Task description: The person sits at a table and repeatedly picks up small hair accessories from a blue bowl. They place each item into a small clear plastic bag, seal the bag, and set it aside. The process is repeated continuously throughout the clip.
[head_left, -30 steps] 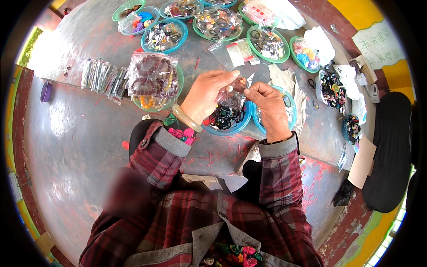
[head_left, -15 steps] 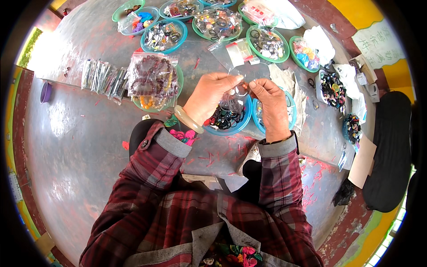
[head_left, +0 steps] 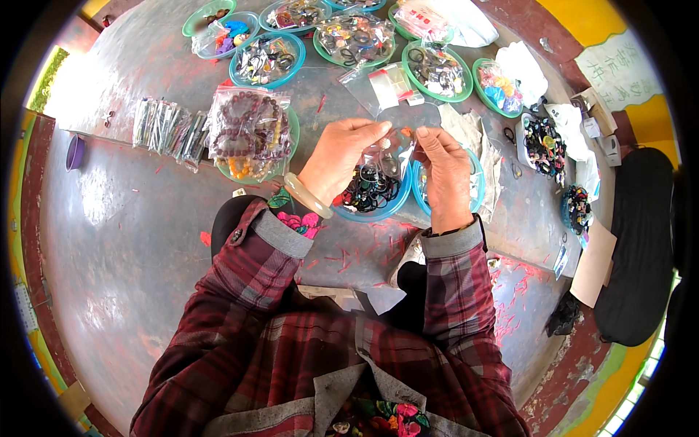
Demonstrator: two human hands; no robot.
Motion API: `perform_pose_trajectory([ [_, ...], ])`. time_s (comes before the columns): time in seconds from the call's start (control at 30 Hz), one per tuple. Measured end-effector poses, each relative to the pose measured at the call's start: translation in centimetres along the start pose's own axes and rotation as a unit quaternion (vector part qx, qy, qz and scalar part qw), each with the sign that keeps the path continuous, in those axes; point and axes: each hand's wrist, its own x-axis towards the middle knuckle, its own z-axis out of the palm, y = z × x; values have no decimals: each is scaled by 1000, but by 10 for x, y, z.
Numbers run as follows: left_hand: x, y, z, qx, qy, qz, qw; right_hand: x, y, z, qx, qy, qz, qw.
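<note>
Above a blue basin (head_left: 403,205), my left hand (head_left: 336,159) and my right hand (head_left: 446,178) face each other, thumbs and fingertips pinched. A small clear plastic bag (head_left: 394,143) is stretched between them, gripped at its edges. Small things in or behind the bag show pale and orange, too small to name. Tangled black elastic cords (head_left: 368,193), like hair ties, lie in the basin below. A second blue basin (head_left: 480,186) sits partly behind my right hand. On my left wrist is a pale bangle (head_left: 309,196).
To the left, bagged dark red beaded bracelets (head_left: 251,120) rest on a green basin (head_left: 294,138), beside a row of slim packets (head_left: 169,131). Several basins of small bagged goods line the far side. A white tub (head_left: 523,142) of hair ties stands right, near a cloth (head_left: 470,131).
My fingertips have moved slightly apart, with the right hand shifting a little to the right. More of the clear bag shows between them.
</note>
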Motion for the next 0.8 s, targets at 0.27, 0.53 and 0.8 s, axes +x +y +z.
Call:
perform_pose_trajectory([
  [0.27, 0, 1, 1, -43, 50, 51, 997, -1, 4, 0, -71, -62, 45, 994],
  [0.53, 0, 1, -3, -80, -10, 7, 997, -1, 2, -2, -131, -146, 40, 980],
  [0.8, 2, 1, -6, -90, -16, 2, 996, 1, 4, -3, -133, -130, 48, 981],
])
